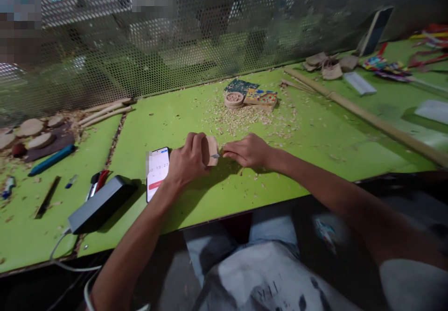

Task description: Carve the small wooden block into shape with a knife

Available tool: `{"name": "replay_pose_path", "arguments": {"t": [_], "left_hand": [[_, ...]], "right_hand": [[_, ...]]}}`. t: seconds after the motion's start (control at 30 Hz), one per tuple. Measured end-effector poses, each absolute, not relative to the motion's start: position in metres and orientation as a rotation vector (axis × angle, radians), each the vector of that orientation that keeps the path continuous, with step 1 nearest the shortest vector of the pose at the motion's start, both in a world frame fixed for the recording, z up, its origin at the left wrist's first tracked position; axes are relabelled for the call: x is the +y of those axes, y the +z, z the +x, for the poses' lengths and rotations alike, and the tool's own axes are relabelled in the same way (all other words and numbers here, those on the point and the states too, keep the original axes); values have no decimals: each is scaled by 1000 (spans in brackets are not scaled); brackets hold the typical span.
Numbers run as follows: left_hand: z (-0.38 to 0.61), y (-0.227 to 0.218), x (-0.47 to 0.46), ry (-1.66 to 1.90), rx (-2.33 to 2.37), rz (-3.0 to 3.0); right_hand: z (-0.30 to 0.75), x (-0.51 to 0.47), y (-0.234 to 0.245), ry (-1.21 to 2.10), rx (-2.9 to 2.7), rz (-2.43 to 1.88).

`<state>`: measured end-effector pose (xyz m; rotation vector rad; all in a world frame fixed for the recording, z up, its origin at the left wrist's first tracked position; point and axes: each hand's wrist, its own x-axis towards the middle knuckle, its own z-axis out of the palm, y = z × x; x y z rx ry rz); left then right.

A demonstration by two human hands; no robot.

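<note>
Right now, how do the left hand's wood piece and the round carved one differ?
The held piece is gripped in the left hand; the round piece rests on the table. A blade is at the held piece; none is at the round piece. The round piece's top shows carved relief; the held piece's visible face looks mostly plain. Both look wooden.

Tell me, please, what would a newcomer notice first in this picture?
Probably the wood in the left grip, over the bright green table, with a blade at it and the right grip close by. Next comes the lit phone, beside the left grip. Farther back, a carved disc and a painted block stand out among pale shavings.
</note>
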<state>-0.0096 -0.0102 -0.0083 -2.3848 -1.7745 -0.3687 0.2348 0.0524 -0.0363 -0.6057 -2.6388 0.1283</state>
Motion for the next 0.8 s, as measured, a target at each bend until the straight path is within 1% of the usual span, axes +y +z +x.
{"name": "replay_pose_path", "arguments": {"t": [0.07, 0.13, 0.2, 0.27, 0.33, 0.43, 0.6, 0.8], "left_hand": [[-10, -7, -12, -356, -1781, -2409], [-9, -5, -13, -380, -1754, -2463], [-7, -4, -14, -441, -1710, -2494], [-5, -3, -13, -469, -1722, -2486], [-4, -3, -12, -477, -1742, -2483], [-7, -5, -11, -523, -1763, -2484], [-12, -10, -8, -647, -1762, -2518], [-10, -10, -8, -673, -1753, -2550]], "right_hand": [[242, 67, -38, 200, -2577, -705], [257, 89, -39, 257, -2396, -909], [273, 111, -38, 214, -2149, -1060], [282, 121, -37, 190, -2028, -1078], [278, 114, -35, 227, -2084, -1024], [256, 82, -34, 319, -2304, -835], [228, 39, -36, 291, -2495, -521], [225, 39, -37, 284, -2527, -538]]}}
